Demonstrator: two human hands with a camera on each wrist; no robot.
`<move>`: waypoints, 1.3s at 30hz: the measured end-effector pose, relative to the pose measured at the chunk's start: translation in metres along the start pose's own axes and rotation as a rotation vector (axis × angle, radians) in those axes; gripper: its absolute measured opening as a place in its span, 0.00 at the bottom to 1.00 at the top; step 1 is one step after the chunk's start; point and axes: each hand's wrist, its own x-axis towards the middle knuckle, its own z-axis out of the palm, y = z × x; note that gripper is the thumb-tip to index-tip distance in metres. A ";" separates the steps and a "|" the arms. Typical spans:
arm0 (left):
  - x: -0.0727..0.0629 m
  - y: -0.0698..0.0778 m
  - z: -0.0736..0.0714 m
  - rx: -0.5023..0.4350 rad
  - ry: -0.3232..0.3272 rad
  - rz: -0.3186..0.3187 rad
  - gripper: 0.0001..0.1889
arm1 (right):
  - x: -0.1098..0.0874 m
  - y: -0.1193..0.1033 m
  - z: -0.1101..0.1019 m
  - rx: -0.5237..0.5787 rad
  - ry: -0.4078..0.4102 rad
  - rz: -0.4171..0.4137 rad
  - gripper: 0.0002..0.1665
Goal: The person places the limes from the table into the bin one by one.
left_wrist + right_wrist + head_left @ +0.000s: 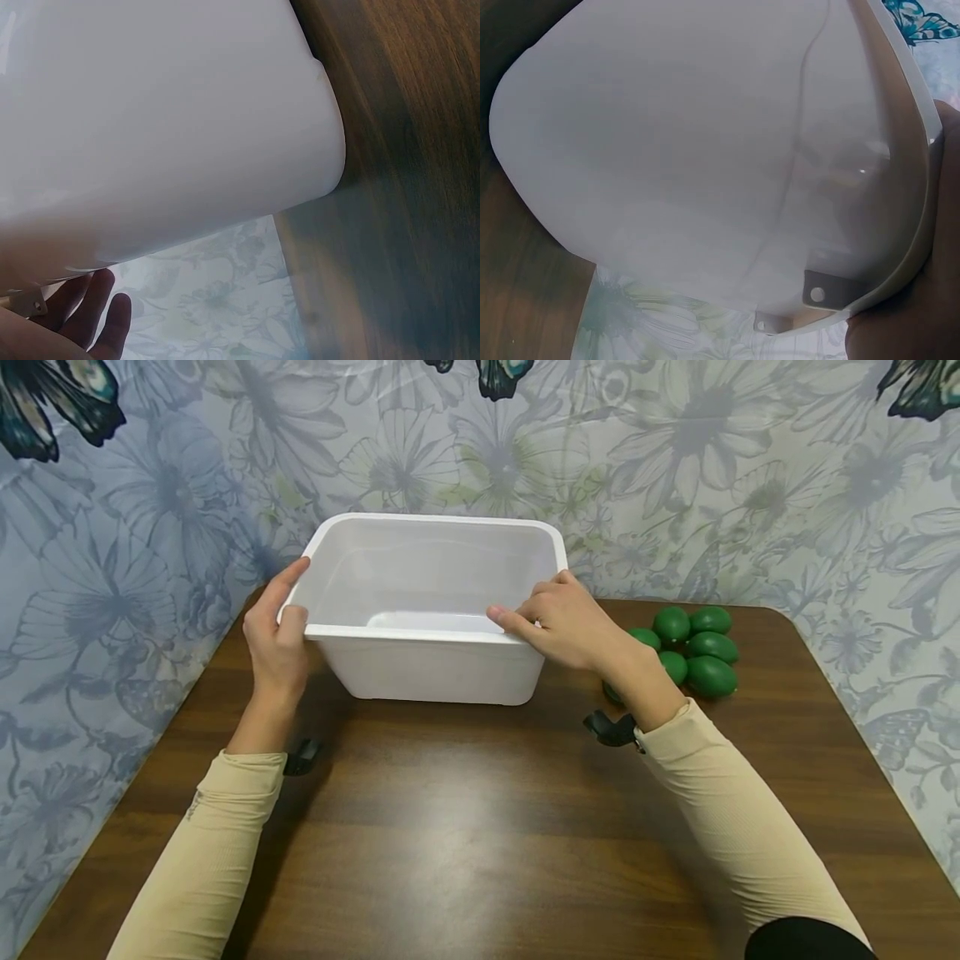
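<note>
A white rectangular plastic tub (427, 668) is near the back of the wooden table, its open top tilted toward me. My left hand (276, 639) grips the rim at its left side, thumb in front. At the right front corner my right hand (566, 622) holds the rim, with the thumb over the edge. The left wrist view shows the tub's outer wall (172, 112) close to the tabletop and curled fingers (94, 307) under the rim. Whether the base touches the wood I cannot tell. Nothing shows inside the tub.
Several smooth green oval objects (711, 677), like limes, lie grouped at the table's back right, partly hidden by my right forearm. The brown wooden table (450, 827) meets a floral-patterned wall covering (712, 468) with butterfly figures.
</note>
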 end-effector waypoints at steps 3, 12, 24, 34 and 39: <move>-0.001 -0.001 -0.001 -0.005 -0.001 0.000 0.31 | -0.001 0.000 0.001 0.016 0.013 -0.011 0.32; -0.003 -0.003 -0.001 -0.001 0.007 -0.007 0.31 | -0.010 0.003 0.009 0.133 0.208 -0.088 0.24; -0.001 -0.005 -0.002 0.001 0.019 0.002 0.31 | -0.032 0.026 0.010 0.203 0.521 -0.084 0.34; 0.001 -0.009 0.000 0.017 0.026 0.013 0.31 | -0.064 0.060 0.015 0.192 0.522 0.097 0.30; 0.002 -0.008 0.002 0.020 0.030 0.011 0.31 | -0.081 0.077 0.018 0.181 0.503 0.168 0.29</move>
